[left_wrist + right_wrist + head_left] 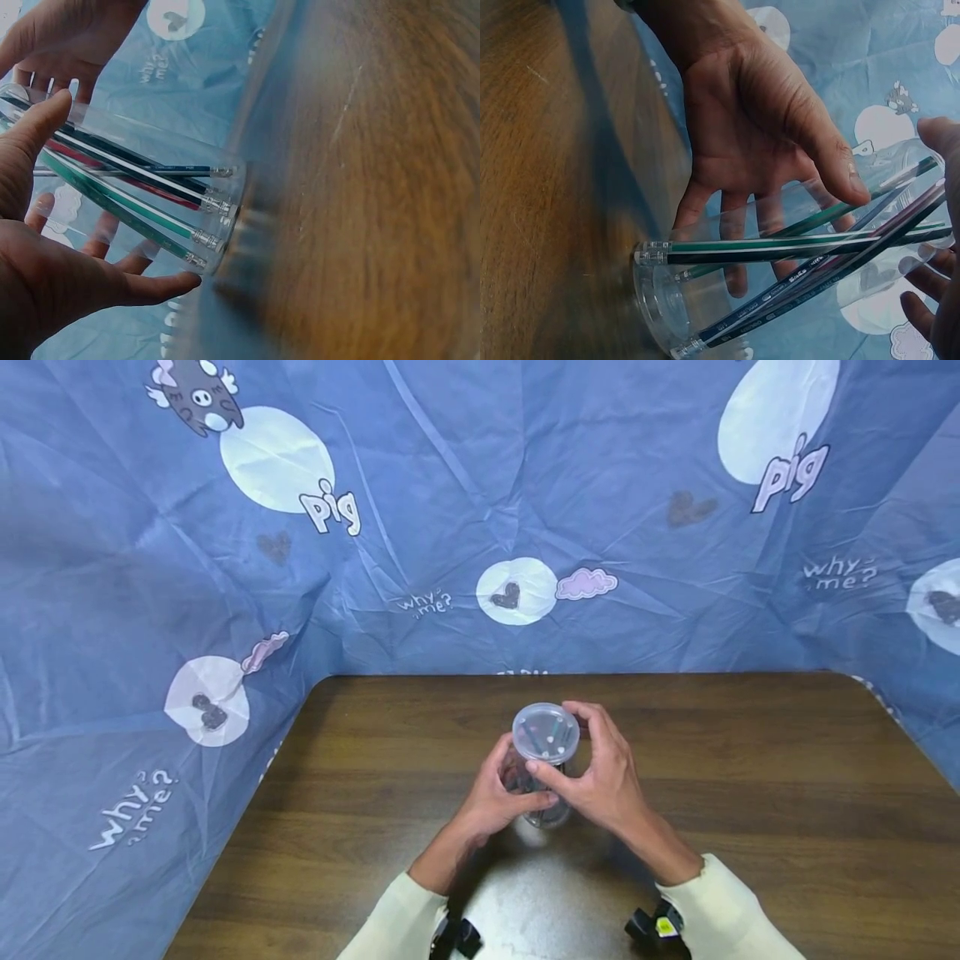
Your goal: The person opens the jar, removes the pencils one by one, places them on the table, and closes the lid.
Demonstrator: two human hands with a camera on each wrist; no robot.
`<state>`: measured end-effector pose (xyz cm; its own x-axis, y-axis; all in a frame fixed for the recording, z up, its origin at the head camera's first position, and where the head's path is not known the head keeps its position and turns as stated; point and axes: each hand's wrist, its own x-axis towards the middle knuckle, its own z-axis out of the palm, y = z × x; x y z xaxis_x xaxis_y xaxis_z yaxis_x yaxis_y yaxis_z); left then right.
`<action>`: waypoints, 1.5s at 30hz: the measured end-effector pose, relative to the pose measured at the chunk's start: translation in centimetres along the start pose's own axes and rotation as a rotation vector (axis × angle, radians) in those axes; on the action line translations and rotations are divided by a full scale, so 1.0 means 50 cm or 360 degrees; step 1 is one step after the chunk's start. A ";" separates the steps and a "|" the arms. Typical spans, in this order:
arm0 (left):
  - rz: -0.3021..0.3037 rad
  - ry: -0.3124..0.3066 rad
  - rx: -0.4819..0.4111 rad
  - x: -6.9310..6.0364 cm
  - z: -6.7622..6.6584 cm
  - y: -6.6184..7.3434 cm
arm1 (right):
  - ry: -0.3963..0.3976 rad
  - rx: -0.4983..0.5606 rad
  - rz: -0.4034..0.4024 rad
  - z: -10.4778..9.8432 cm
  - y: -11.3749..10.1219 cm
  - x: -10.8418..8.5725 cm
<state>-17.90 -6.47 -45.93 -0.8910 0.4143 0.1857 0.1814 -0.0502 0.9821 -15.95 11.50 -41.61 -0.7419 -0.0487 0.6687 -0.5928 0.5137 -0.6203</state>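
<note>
A clear plastic jar (pixel 551 817) is upright between my two hands, its base at the tabletop; I cannot tell whether it touches. Its translucent round lid (pixel 546 732) sits on top. Inside are several pencils, among them a green one (pixel 124 216) and dark blue ones (pixel 772 298), with eraser ends at the bottom. My left hand (pixel 491 793) holds the jar's side, thumb across the front and fingers behind. Around the lid's rim curls my right hand (pixel 607 772), thumb at the near edge and fingers at the far right.
A brown wooden table (pixel 360 827) spreads around the jar. Blue printed cloth (pixel 420 510) hangs behind it and at both sides. Each cuff has a small black device, one by the left wrist (pixel 456 937) and one by the right wrist (pixel 654 920).
</note>
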 end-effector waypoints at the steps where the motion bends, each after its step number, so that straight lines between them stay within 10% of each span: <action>1: -0.0001 -0.0001 -0.0002 0.000 0.000 0.000 | 0.0000 0.0006 -0.0004 0.000 0.002 0.000; 32: -0.0024 -0.0009 -0.0004 -0.005 0.001 -0.002 | -0.0188 0.0448 -0.0058 -0.010 0.038 0.005; 45: -0.0046 -0.0011 -0.0014 -0.006 0.002 -0.001 | 0.0168 0.0180 -0.0109 0.012 0.010 -0.001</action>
<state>-17.62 -6.50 -46.06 -0.8929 0.4220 0.1571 0.1519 -0.0461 0.9873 -16.43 11.26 -42.20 -0.6650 0.0127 0.7468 -0.6769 0.4122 -0.6098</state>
